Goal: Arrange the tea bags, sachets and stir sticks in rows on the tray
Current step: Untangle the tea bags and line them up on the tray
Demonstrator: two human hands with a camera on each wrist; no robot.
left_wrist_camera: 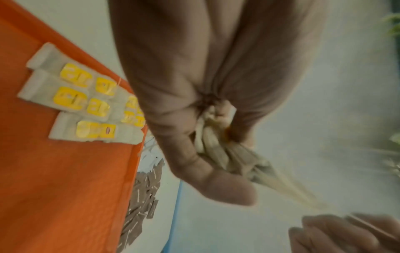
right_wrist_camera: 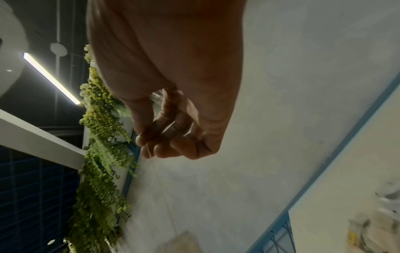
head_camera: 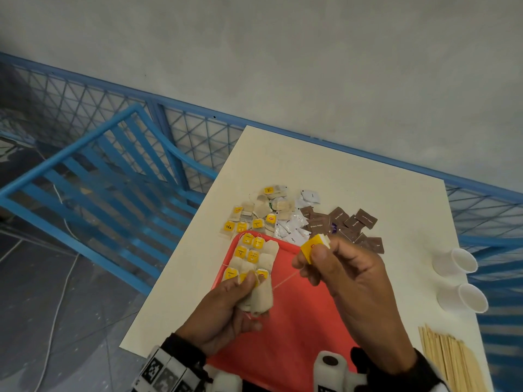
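A yellow tag [head_camera: 228,226] in the loose pile of tea bags reads "TEA". A brown sachet [head_camera: 317,225] reads "Brown Sugar". Other print is too small.

This looks like a café or canteen seating corner. A cream rectangular table [head_camera: 334,176] stands against a grey plastered wall [head_camera: 283,52], edged by a blue metal mesh railing [head_camera: 85,100], with a blue slatted metal bench [head_camera: 107,176] beside it. On the table lie a red plastic serving tray [head_camera: 300,321], 2 white paper cups [head_camera: 461,278], brown sugar sachets [head_camera: 348,222] and wooden stir sticks [head_camera: 450,360]. Trailing green foliage [right_wrist_camera: 99,137] and a strip ceiling light [right_wrist_camera: 52,78] show in the right wrist view.
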